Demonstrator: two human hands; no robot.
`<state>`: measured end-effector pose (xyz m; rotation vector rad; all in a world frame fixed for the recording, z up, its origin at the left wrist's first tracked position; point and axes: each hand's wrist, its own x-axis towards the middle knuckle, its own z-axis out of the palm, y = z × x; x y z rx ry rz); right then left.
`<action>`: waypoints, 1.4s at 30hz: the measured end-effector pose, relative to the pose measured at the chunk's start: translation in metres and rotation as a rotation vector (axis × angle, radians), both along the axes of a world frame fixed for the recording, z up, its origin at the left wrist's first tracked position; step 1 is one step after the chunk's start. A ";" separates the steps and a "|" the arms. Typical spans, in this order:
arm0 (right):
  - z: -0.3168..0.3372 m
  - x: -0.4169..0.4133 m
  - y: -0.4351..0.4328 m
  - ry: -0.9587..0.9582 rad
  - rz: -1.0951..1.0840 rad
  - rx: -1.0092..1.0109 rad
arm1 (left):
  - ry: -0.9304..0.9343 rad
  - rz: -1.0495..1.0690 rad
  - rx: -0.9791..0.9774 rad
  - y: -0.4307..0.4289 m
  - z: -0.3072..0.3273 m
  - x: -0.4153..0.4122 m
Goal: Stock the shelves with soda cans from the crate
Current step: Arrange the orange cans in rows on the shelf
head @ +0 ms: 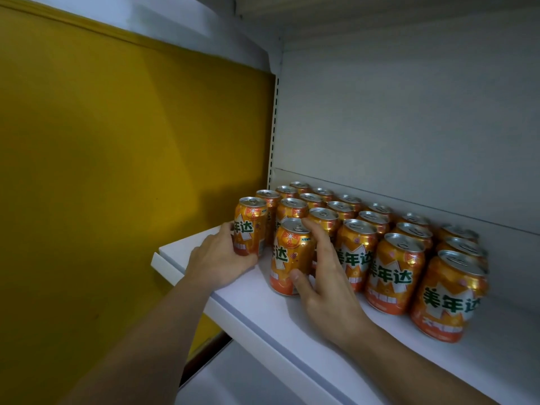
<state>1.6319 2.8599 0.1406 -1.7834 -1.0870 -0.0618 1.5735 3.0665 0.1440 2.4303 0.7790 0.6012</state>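
The left hand (219, 258) is curled around the lower part of the leftmost can (250, 226), which stands upright near the left end of the white shelf (263, 314). The right hand (327, 276), fingers spread, grips the near can (289, 255) just beside it. To the right and behind, rows of orange cans (394, 270) stand tightly together. A yellow wall (117, 156) is at far left.

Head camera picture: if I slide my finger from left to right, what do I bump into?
Yellow wall → left hand → the can it holds → the can the right hand holds → right hand → front-row cans, ending at the rightmost can.
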 end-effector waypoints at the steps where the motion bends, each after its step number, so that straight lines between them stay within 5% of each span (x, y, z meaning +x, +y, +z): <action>1: 0.000 0.000 0.000 -0.004 0.001 0.005 | -0.006 -0.004 0.008 0.000 0.000 0.000; 9: 0.002 -0.002 -0.002 -0.097 -0.182 0.043 | -0.069 0.030 0.049 0.003 -0.005 0.001; 16: 0.001 0.000 0.001 -0.025 -0.098 0.078 | -0.110 0.067 0.041 0.003 -0.007 0.001; 22: 0.011 -0.006 -0.001 -0.291 -0.226 0.015 | -0.123 0.073 0.036 0.004 -0.007 0.001; 26: 0.057 0.004 0.008 -0.563 -0.313 -0.282 | -0.118 0.083 0.014 0.004 -0.005 0.002; 31: 0.103 0.021 0.027 -0.589 -0.011 -0.716 | -0.104 0.086 0.012 0.002 -0.004 0.002; 42: 0.111 0.039 0.048 -0.678 0.064 -0.676 | -0.094 0.059 0.031 0.006 -0.008 0.002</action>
